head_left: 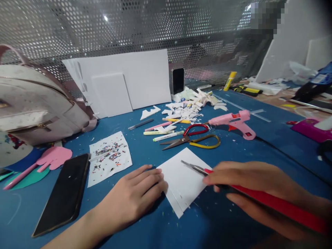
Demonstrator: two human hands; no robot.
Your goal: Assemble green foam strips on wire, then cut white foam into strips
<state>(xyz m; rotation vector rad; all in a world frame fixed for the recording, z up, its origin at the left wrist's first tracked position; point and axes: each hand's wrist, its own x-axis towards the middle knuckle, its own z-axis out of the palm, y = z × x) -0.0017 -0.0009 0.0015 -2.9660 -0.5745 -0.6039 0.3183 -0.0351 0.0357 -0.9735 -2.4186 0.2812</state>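
Observation:
A small square of white board lies on the blue table, a thin strip along its near-left edge. My left hand rests palm down beside it, fingertips on its left corner, fingers stretched out and holding nothing. In my right hand is a red-and-black utility knife, its narrow metal blade pointing left over the board. Whether the tip touches the surface, I cannot tell. Just beyond the board lie scissors with one red and one yellow handle, blades parted.
A pink glue gun with a black cord lies at right. Behind are markers, white scraps and leaning white boards. At left are a black phone, a sheet with coloured bits and a backpack.

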